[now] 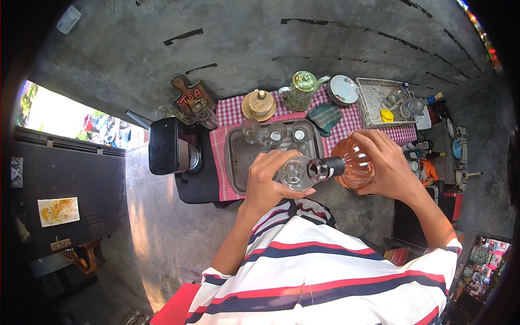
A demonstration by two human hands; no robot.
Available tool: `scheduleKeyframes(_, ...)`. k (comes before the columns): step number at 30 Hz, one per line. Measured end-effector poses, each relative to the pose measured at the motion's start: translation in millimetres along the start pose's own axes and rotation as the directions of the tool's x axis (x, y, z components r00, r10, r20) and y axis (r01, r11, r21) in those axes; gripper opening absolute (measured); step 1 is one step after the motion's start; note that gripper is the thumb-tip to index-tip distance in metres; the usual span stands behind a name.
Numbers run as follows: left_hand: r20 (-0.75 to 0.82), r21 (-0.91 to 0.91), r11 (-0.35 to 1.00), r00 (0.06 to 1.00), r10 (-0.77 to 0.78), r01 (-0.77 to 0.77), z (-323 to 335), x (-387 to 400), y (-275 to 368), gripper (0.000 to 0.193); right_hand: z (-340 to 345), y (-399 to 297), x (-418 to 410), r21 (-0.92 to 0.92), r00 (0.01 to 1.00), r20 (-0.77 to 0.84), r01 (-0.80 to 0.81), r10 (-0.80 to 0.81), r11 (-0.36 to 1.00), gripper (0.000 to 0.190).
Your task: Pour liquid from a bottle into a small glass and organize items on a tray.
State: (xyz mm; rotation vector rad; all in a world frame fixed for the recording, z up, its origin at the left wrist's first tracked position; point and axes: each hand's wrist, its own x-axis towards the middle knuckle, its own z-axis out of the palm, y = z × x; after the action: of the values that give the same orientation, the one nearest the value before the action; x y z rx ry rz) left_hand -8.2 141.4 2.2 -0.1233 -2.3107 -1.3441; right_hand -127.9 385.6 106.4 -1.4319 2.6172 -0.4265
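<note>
In my left hand (266, 174) is a clear drinking glass (295, 174), held in front of my body with its mouth facing up toward me. My right hand (384, 162) grips the body of a ribbed glass bottle (352, 162) holding pinkish-orange liquid. The bottle is tilted to the left, and its dark-banded neck (331, 167) reaches the rim of the glass. Whether liquid is flowing cannot be made out. Beyond my hands lies a metal tray (239, 170) with several clear glasses (277, 133) standing on it.
A red checkered cloth (231, 107) covers the table. Along its back stand a lidded wooden pot (260, 103), a green patterned teapot (304, 90), stacked saucers (343, 90) and a white wicker basket (367, 101) with bottles. A folded green cloth (325, 118) touches the tray. At left is a black appliance (164, 146).
</note>
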Motion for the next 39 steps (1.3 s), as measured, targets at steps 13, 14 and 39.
scheduleKeyframes(13, 0.019, 0.009, 1.0, 1.0, -0.001, 0.0, 0, -2, -3, 0.068, -6, 2, 4, -0.049, 1.0, 0.026, 0.006, -0.004, 0.999, 0.108)
scheduleKeyframes(14, 0.018, 0.009, 1.0, 1.0, 0.0, 0.0, 0, -3, -3, 0.068, -6, 1, 3, -0.05, 1.0, 0.026, 0.006, -0.005, 0.999, 0.108)
scheduleKeyframes(39, 0.021, -0.034, 0.999, 1.0, -0.009, 0.01, 5, -9, -5, 0.07, -10, 0, 6, -0.125, 0.999, 0.031, 0.046, -0.042, 0.991, 0.108)
